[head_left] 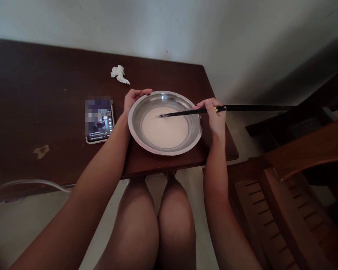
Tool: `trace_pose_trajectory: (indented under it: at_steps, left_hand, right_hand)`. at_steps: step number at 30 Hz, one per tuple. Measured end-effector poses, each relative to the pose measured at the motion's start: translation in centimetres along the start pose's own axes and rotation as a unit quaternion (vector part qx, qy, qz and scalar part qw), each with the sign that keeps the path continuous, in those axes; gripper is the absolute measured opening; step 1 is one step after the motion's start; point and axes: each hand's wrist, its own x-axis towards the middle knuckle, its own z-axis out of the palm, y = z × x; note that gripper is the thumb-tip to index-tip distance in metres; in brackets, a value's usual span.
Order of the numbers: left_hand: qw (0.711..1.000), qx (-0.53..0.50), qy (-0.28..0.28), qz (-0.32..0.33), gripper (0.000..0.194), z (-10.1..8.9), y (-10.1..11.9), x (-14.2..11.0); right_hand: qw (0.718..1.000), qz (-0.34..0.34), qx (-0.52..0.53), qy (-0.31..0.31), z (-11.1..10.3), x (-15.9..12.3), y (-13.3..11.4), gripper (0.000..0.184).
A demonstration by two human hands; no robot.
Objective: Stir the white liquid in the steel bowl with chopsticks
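Observation:
A wide steel bowl (pixel 195 140) rests near the front edge of the dark wooden table, and a pale, creamy liquid (pixel 166 133) covers its bottom. My left hand (pixel 133 98) grips the bowl's far left rim, with fingers along the outside. In my right hand (pixel 215 114) are black chopsticks (pixel 190 112) with gold bands near the top. They slant left over the bowl, and their tips touch the liquid near its middle. My right fingers are closed around the upper part of the chopsticks, beside the bowl's right rim.
A phone (pixel 101 125) with a lit screen lies left of the bowl. Behind it is a crumpled white tissue (pixel 119 74). A white cable (pixel 36 182) runs along the table's front left edge. Wooden slatted furniture (pixel 261 210) stands at the right, and a pale wall (pixel 146 30) rises behind the table.

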Motion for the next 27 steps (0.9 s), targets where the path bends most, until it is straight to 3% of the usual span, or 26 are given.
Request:
trace_pose_trajectory:
  at_steps: [4, 9, 15, 21, 27]
  left_hand:
    - [1.000, 0.013, 0.003, -0.002, 0.025, -0.05, -0.06, -0.02]
    - [1.000, 0.000, -0.001, 0.003, 0.025, -0.25, -0.21, 0.19]
    - [0.999, -0.034, -0.028, -0.005, 0.024, -0.39, -0.24, 0.44]
    - [1.000, -0.002, 0.001, 0.002, 0.022, -0.25, -0.11, 0.23]
    - [0.999, -0.027, -0.019, -0.007, 0.022, -0.41, -0.24, 0.40]
  right_hand:
    - [0.999, 0.012, -0.005, 0.038, -0.29, 0.01, -0.01, 0.039]
    - [0.999, 0.006, 0.002, -0.032, 0.05, -0.22, -0.04, 0.035]
    - [0.999, 0.001, 0.008, 0.043, -0.25, 0.10, 0.12, 0.037]
    - [1.000, -0.003, -0.003, -0.025, 0.12, -0.18, -0.30, 0.036]
    - [0.999, 0.001, 0.007, 0.045, -0.22, 0.08, 0.10, 0.040]
